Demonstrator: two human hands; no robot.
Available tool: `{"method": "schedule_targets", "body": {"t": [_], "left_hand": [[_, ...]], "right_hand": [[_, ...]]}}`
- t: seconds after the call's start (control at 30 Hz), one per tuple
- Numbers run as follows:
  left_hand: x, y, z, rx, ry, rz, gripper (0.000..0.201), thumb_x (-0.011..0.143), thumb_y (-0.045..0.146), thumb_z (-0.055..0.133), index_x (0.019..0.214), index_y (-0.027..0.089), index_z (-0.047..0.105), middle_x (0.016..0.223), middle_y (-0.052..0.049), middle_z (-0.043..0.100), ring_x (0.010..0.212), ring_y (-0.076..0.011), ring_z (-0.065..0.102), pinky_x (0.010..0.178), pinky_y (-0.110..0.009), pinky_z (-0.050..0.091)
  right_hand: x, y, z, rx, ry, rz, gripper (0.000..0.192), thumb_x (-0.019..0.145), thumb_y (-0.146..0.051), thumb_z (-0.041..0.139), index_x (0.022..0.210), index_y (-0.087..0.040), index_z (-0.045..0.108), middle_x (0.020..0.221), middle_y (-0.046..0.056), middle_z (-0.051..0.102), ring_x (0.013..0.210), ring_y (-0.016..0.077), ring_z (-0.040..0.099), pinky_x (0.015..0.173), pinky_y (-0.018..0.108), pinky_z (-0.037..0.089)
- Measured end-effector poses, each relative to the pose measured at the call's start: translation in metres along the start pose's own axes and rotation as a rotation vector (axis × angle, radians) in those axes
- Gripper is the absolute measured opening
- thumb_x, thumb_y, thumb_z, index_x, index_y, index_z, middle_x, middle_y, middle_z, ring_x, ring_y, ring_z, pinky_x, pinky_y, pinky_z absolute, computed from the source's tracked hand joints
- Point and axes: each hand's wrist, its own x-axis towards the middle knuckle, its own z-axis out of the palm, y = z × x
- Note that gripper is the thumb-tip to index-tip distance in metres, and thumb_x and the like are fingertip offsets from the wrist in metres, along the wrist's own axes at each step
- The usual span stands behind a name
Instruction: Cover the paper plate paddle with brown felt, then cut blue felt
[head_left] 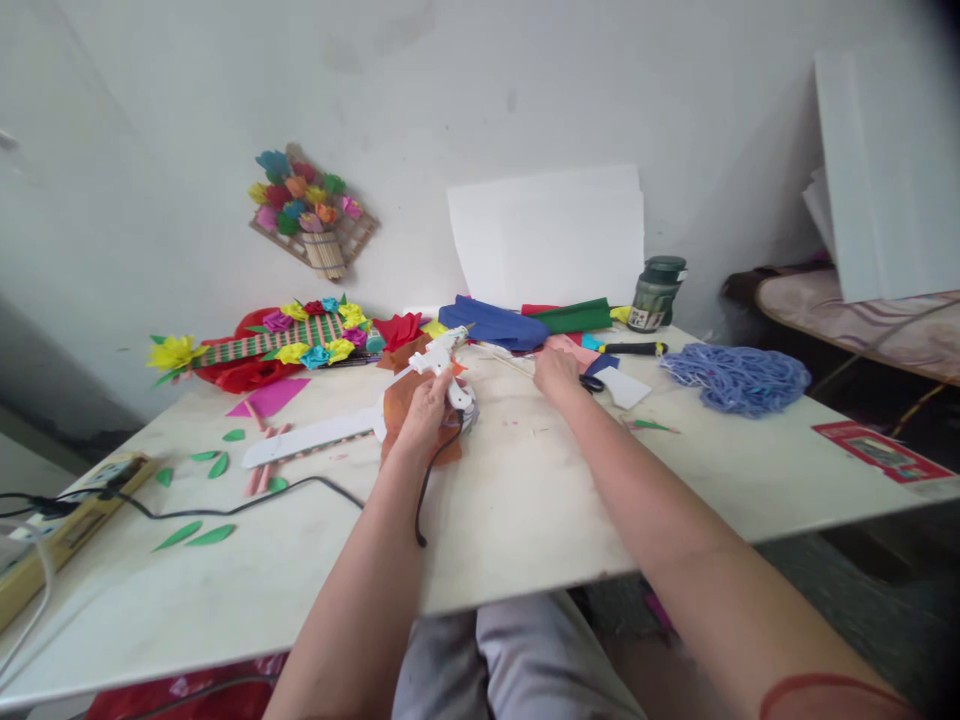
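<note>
My left hand (426,408) is closed around a white hot glue gun (438,357), its nozzle pointing up and to the right and a black cord running down from the handle. Beneath the gun lie brown paper (399,402) and a long white card strip (315,439) with a striped edge. My right hand (556,372) reaches to the back of the table with bent fingers closed near a pink paper sheet (570,350). Whatever its fingertips hold is hidden. Beside this hand are the black scissors handles (592,383) and a thin pale stick (506,360).
A flower-covered guitar shape (300,337) lies back left, before green paper leaves (201,534) and a power strip (82,515). Blue folded paper (491,322), a dark jar (654,295) and blue yarn (739,378) line the back and right. The front table edge (525,592) is near my lap.
</note>
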Motion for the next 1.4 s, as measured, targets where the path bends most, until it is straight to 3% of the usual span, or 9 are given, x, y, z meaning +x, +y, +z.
{"method": "schedule_targets", "body": {"t": [0.1,0.17,0.23,0.37,0.67,0.9,1.03,1.23,1.4], "left_hand": [[0.000,0.000,-0.001,0.022,0.017,-0.007,0.042,0.077,0.058,0.047,0.068,0.018,0.058,0.049,0.000,0.045,0.039,-0.0101,0.032,0.039,-0.025,0.027],[0.000,0.000,-0.002,0.050,0.044,0.004,0.041,0.078,0.056,0.045,0.072,0.019,0.060,0.049,0.000,0.044,0.039,-0.0115,0.034,0.040,-0.026,0.027],[-0.002,0.002,-0.002,0.077,0.065,0.023,0.037,0.078,0.053,0.044,0.076,0.020,0.061,0.050,0.000,0.043,0.042,-0.0136,0.037,0.042,-0.028,0.029],[-0.004,0.005,-0.001,0.115,0.080,0.044,0.034,0.076,0.050,0.047,0.081,0.020,0.062,0.049,0.000,0.041,0.046,-0.0168,0.042,0.047,-0.030,0.032],[-0.003,-0.001,-0.005,0.169,0.098,0.101,0.026,0.075,0.043,0.052,0.076,0.019,0.063,0.052,-0.002,0.046,0.048,-0.0165,0.044,0.048,-0.030,0.035],[-0.002,0.002,-0.004,0.089,0.072,0.061,0.035,0.078,0.051,0.045,0.077,0.020,0.061,0.052,-0.002,0.048,0.044,-0.0144,0.042,0.044,-0.028,0.033],[-0.001,0.008,-0.004,0.028,0.094,0.051,0.041,0.079,0.055,0.041,0.070,0.019,0.059,0.050,-0.002,0.047,0.041,-0.0128,0.038,0.041,-0.027,0.032],[-0.001,0.009,-0.007,0.009,0.116,0.124,0.040,0.079,0.054,0.043,0.071,0.018,0.059,0.058,-0.005,0.053,0.050,-0.0153,0.049,0.048,-0.028,0.039],[0.001,0.007,-0.006,0.028,0.103,0.109,0.042,0.079,0.056,0.042,0.072,0.018,0.057,0.057,-0.003,0.052,0.045,-0.0133,0.046,0.045,-0.026,0.036]], "right_hand": [[-0.006,-0.015,0.001,0.044,0.097,0.016,0.041,0.093,-0.026,0.031,0.111,-0.008,0.064,0.116,0.019,0.060,0.108,0.0284,0.055,0.091,0.037,0.040],[-0.012,-0.033,0.009,0.107,0.080,-0.125,0.043,0.094,-0.028,0.028,0.119,-0.011,0.059,0.128,0.016,0.055,0.116,0.0265,0.050,0.098,0.037,0.035],[-0.017,-0.051,0.020,0.143,-0.020,-0.295,0.047,0.093,-0.027,0.029,0.135,-0.013,0.044,0.145,0.011,0.037,0.131,0.0243,0.034,0.108,0.039,0.023],[-0.021,-0.071,0.038,0.148,-0.150,-0.363,0.052,0.096,-0.038,0.018,0.143,-0.021,0.031,0.150,0.003,0.028,0.138,0.0205,0.022,0.111,0.051,0.010],[-0.035,-0.006,0.034,-0.001,-0.126,-0.306,0.055,0.095,-0.041,0.018,0.142,-0.017,0.032,0.149,0.006,0.029,0.140,0.0191,0.015,0.110,0.052,-0.007],[-0.040,0.045,0.024,-0.131,0.052,-0.287,0.047,0.094,-0.034,0.030,0.134,-0.017,0.046,0.145,0.007,0.037,0.139,0.0223,0.018,0.111,0.051,-0.007],[-0.051,0.016,0.016,-0.019,0.133,-0.315,0.041,0.093,-0.032,0.034,0.127,-0.021,0.055,0.141,0.006,0.043,0.136,0.0236,0.026,0.113,0.046,0.005],[-0.079,-0.047,0.015,0.268,0.024,-0.882,0.035,0.092,-0.030,0.043,0.122,-0.025,0.059,0.129,0.001,0.057,0.119,0.0166,0.048,0.102,0.033,0.031],[-0.083,-0.044,0.015,0.257,0.054,-0.841,0.032,0.091,-0.027,0.043,0.114,-0.022,0.065,0.122,0.003,0.062,0.113,0.0167,0.053,0.099,0.033,0.032]]}}
